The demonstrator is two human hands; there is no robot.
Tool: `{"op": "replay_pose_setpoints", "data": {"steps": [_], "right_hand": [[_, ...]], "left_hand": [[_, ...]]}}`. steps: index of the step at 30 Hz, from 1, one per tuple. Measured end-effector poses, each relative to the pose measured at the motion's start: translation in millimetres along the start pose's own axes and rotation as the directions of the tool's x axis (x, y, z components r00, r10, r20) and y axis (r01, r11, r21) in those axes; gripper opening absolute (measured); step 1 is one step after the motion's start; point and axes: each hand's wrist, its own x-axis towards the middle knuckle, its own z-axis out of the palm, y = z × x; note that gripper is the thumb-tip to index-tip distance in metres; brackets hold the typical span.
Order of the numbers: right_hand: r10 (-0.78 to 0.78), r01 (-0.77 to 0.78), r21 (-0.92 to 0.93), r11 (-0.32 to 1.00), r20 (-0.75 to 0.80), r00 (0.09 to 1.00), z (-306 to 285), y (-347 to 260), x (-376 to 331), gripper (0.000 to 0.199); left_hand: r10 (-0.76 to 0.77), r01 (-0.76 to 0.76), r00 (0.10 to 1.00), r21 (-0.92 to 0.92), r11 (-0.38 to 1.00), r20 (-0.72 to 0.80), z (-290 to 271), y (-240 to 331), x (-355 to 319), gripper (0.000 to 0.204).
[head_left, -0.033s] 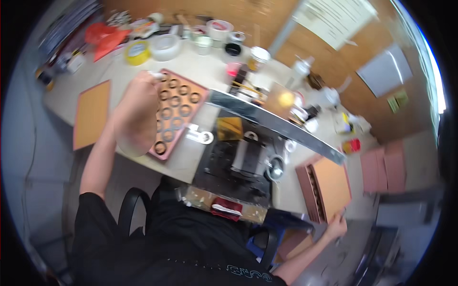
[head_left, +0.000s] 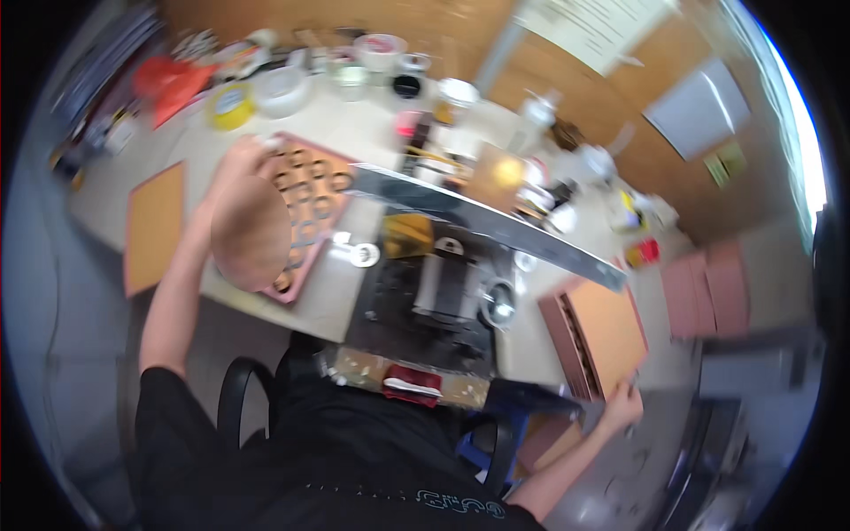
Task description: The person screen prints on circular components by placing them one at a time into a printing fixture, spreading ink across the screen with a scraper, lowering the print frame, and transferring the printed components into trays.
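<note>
My left hand (head_left: 237, 170) is at the far left corner of a shallow pink-edged tray (head_left: 339, 152). Several dark rings (head_left: 316, 168) lie in rows on the tray's tan bed. Something small and white shows at the fingertips, but blur hides how the fingers are set. A smeared oval patch covers the area below this hand and part of the tray. Off to the right, my right hand (head_left: 624, 404) is closed beside the near corner of a stack of pink trays with a tan top (head_left: 611, 332). A thin dark piece sticks out of it, too blurred to name.
A black work plate (head_left: 385, 301) with a metal block (head_left: 445, 288) sits mid-bench, a long grey bar (head_left: 478, 221) behind it. Tape rolls (head_left: 232, 106), tubs and bottles line the back. A tan board (head_left: 152, 228) lies at left; pink boxes (head_left: 708, 292) stand at right.
The whole scene has shifted slightly left in the picture. Both hands keep about the same place relative to the trays.
</note>
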Motion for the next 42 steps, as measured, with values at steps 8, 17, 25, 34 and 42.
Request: {"op": "replay_pose_setpoints", "data": {"steps": [8,17,25,34,42], "right_hand": [[0.072,-0.063,0.144,0.988,-0.060,0.996,9,-37,-14,0.036],[0.126,-0.113,0.262,0.958,-0.036,0.991,10,-38,-21,0.031],[0.081,-0.078,0.164,0.983,-0.011,0.997,9,-34,-23,0.038],[0.102,-0.093,0.143,0.985,-0.055,0.993,11,-56,-25,0.038],[0.004,0.029,0.302,0.953,-0.109,0.994,5,-134,-99,0.025]], "left_hand": [[0.077,-0.079,0.990,0.016,0.997,0.121,17,-53,19,0.029],[0.045,-0.045,0.996,0.000,0.999,0.075,20,-60,25,0.029],[-0.006,0.015,0.990,0.063,0.998,-0.138,-10,-11,19,0.028],[-0.218,0.167,0.966,-0.309,0.936,-0.140,-7,114,-70,0.026],[0.097,-0.105,0.994,-0.550,0.828,-0.044,81,239,-37,0.032]]}}
